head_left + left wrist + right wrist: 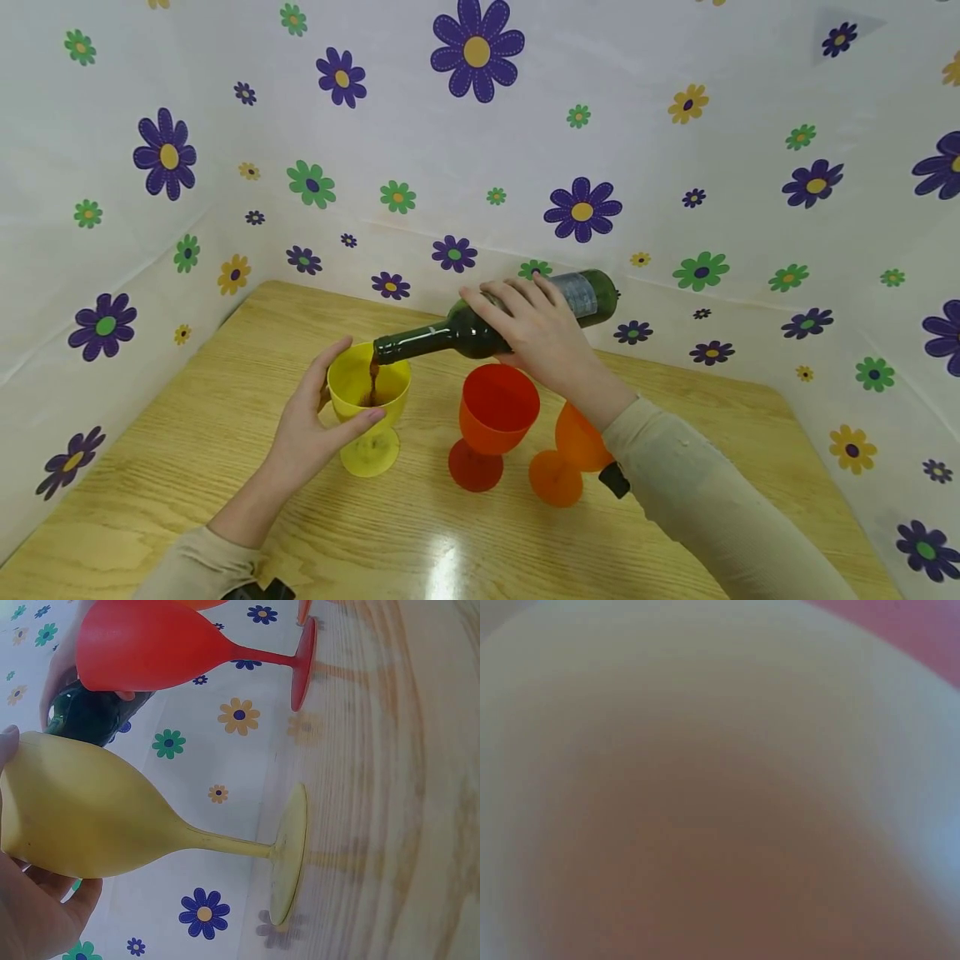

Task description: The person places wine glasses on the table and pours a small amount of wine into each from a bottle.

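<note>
A yellow goblet [369, 454] stands upright on the table at the left, and my left hand [309, 429] holds its bowl between thumb and fingers. In the left wrist view the goblet's bowl [97, 810], stem and round foot show from the side. My right hand [542, 333] grips a dark green wine bottle [472, 332] round its body, tilted neck-down to the left. The bottle's mouth is over the goblet's rim, and a stream of dark brown liquid [372, 379] runs from it into the bowl. The right wrist view is a close blur.
A red goblet [487, 433] stands upright beneath the bottle, right of the yellow one. Farther right is an orange goblet [557, 479], partly hidden by my right forearm. White flower-patterned sheeting [420, 150] encloses the wooden table [360, 542] at the back and sides.
</note>
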